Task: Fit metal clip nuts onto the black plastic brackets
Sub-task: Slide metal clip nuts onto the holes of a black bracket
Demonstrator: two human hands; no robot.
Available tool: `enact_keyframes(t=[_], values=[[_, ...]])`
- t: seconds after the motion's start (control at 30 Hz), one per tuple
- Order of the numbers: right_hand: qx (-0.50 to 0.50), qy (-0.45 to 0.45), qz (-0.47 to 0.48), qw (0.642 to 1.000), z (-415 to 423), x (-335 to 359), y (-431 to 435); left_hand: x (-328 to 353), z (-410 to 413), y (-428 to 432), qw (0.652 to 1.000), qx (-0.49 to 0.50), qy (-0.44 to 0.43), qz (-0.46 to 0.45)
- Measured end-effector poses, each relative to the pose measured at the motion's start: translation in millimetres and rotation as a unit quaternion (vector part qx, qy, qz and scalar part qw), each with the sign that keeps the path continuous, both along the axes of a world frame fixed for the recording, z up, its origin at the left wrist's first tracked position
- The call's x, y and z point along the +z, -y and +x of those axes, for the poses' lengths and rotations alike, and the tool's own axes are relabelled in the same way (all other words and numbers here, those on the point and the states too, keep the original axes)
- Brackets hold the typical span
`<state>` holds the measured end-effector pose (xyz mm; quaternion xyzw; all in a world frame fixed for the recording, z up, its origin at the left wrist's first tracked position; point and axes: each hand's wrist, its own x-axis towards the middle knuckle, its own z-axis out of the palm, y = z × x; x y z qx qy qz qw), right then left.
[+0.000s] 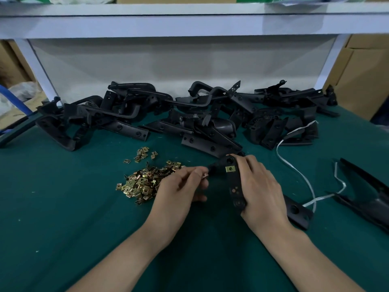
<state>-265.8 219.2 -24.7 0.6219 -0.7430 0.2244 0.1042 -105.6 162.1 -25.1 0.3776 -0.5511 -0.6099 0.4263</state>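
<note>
- right hand (259,186), fingers (247,165) wrapped round a flat black bracket (235,187), one brassy fitted clip (230,169) on it
- left hand (179,186) pinching a spare clip (205,175)
- shiny clip pile (145,182) loose on green felt worktop (63,207)

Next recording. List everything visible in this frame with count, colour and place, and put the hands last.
held bracket: one, black, in the right hand, mid-table
fitted clip nut: one, brass-coloured, on the held bracket's far end
pinched clip nut: one, brass-coloured, at the left fingertips, mostly hidden
loose clip nuts: many, brass-coloured, piled left of the hands
bracket heap: many, black, along the table's far side
separate black part: one, black, at the table's right edge
cord: one, white, right of the hands
table cover: one, dark green
shelf: one, white, above the heap
cardboard boxes: a few, brown, far right
left hand: pinches a nut
right hand: grips the bracket
</note>
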Motion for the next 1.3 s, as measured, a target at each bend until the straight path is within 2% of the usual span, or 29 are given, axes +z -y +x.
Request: enact_keyframes(t=[0.3,0.7,1.3], values=[[-0.004,0.000,0.006,1.000,-1.2,0.5,-0.5,-3.4,1.8,0.0,0.999,-0.022,-0.017,-0.032],[-0.007,0.007,0.021,1.000,-1.0,1.1,0.0,-3.5,2.2,0.2,0.998,-0.046,-0.032,-0.032],[-0.007,0.006,0.036,0.999,0.1,5.0,0.5,-0.4,2.7,-2.3,0.997,-0.059,-0.007,-0.047]])
